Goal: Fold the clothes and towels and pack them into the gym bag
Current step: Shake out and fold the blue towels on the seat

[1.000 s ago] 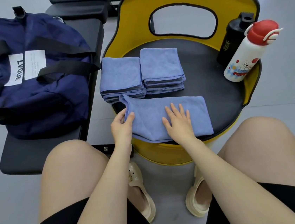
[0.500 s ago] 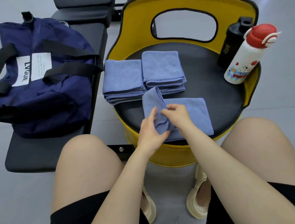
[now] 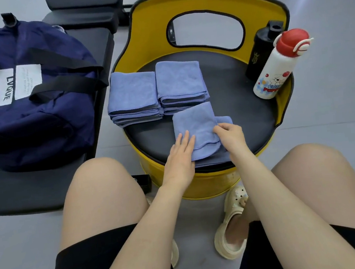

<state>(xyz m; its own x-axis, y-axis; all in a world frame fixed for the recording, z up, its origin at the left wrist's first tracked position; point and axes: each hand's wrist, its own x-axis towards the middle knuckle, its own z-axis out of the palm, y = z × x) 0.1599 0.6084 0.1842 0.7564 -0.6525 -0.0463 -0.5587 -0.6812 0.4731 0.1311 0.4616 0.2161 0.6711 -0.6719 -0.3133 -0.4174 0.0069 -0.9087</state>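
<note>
A blue towel lies folded over on the black seat of the yellow barrel chair, near its front edge. My left hand rests flat on the towel's left part with straight fingers. My right hand pinches the folded towel's right edge with curled fingers. Behind the towel stand two stacks of folded blue towels, one on the left and one on the right. The navy gym bag with black straps lies on a black bench to the left.
A black bottle and a white bottle with a red cap stand at the chair's right rim. The yellow chair back rises behind the seat. More black benches stand at the back. My knees flank the chair.
The towel's left half has been carried over to the right, halving it. My left hand has let go and now lies flat on it. My right hand has shifted right to the folded edge.
</note>
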